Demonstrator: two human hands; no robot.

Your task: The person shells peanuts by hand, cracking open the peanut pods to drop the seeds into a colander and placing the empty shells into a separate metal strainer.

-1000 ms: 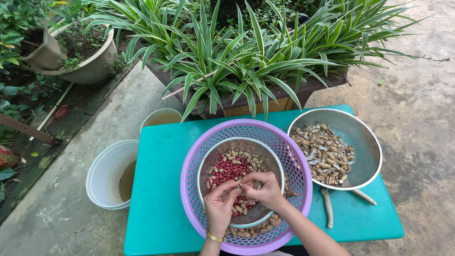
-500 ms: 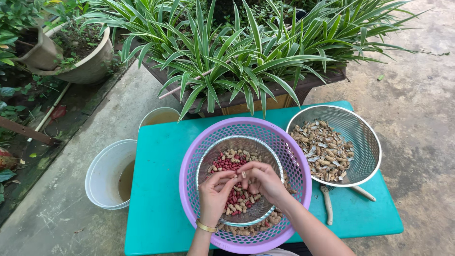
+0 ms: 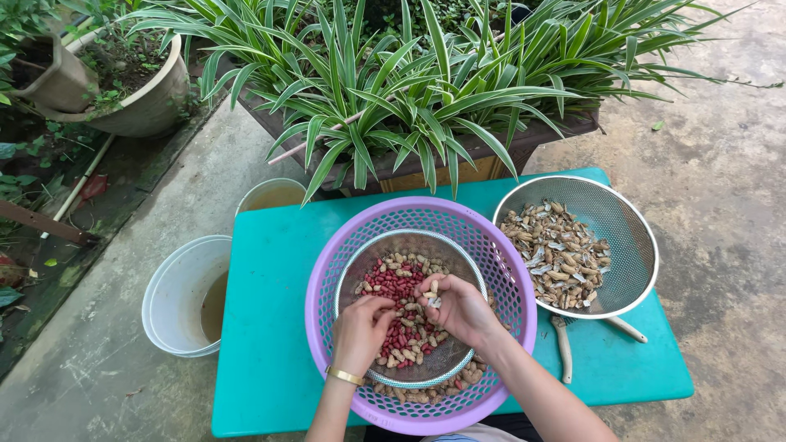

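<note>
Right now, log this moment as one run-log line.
left hand: in sieve, on peanuts | right hand: pinching shell | sieve in purple basket | strainer: shells | table

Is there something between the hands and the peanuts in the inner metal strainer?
Nothing visible does. The left hand and right hand are directly over the peanuts in the metal strainer; the right fingers pinch a shell.
</note>
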